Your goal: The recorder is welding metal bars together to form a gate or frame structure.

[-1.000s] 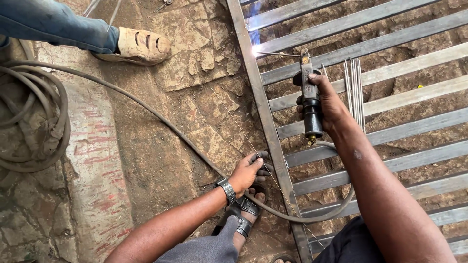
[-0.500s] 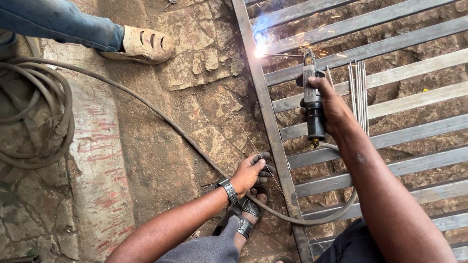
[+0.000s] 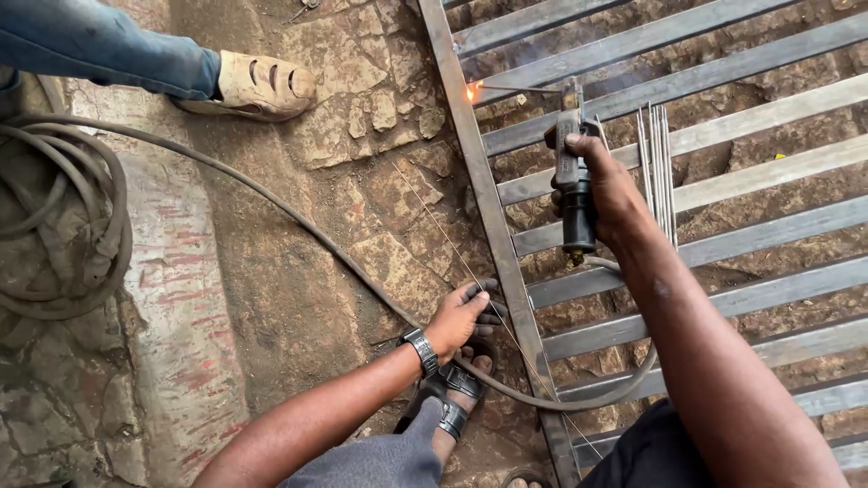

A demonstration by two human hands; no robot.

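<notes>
We've got the welding electrode holder [image 3: 575, 194] clamped in our right hand [image 3: 613, 194], its rod tip sparking on the steel gate frame [image 3: 493, 217] lying on the stone floor [image 3: 298, 271]. It looks rigid and fairly hefty, best held by the insulated black handle. Our left hand [image 3: 461, 316] is curled shut around the frame's side rail. Spare welding rods [image 3: 657, 172] lie just beside the holder, and the cable [image 3: 271, 212] trails off left.

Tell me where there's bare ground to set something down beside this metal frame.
Free: the stone paving between the cable and the coiled hose, and the patch between the sandalled foot and the frame rail. Crowded: around the left hand at the rail, and near the right hand, electrode holder and spare rods.
</notes>
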